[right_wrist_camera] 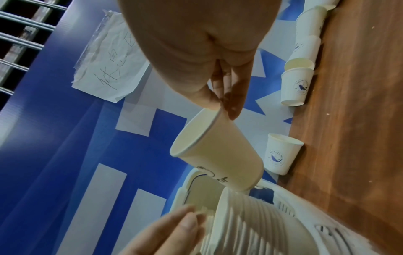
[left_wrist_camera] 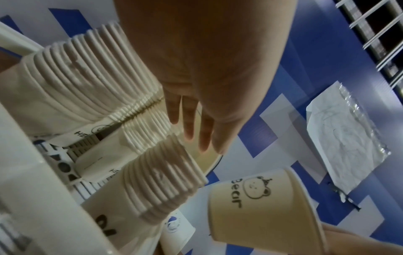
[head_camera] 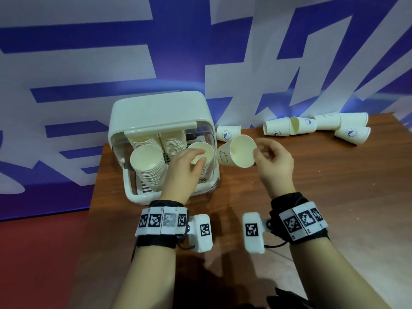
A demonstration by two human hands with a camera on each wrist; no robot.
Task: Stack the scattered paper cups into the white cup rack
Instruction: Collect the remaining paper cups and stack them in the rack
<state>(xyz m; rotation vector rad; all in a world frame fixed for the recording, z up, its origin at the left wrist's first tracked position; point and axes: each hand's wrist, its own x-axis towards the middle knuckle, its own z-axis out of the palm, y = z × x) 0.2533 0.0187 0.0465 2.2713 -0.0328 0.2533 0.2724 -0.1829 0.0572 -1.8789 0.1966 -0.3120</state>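
Blue and white panels back our wooden desk [head_camera: 289,197], and we begin at the right hand [head_camera: 273,162], which pinches a paper cup [head_camera: 239,151] by its rim between thumb and fingertips. The cup hangs tilted in the air, its mouth toward us and its base nearest the white rack [head_camera: 156,112]. Such a thin rim grip looks weak to us: a squeeze could buckle the paper lip, and a nudge against the rack's edge could twist the cup free.

Our left hand [head_camera: 186,165] rests over the right front stack [head_camera: 201,152] in the rack, fingers lightly bent across its top cup and gripping nothing that we can see. If it stays there, it blocks the mouth that the new cup probably needs. If it presses sideways, the leaning stack could tip against the left front stack [head_camera: 148,166].

The held cup bears a bear drawing, unlike the fish-marked cups, so we judge it may nest poorly or jam if forced in at an angle.

Further out, one loose cup [head_camera: 228,133] lies just beside the rack, and more cups [head_camera: 316,127] lie scattered near the back edge, where a careless sweep could roll them off.
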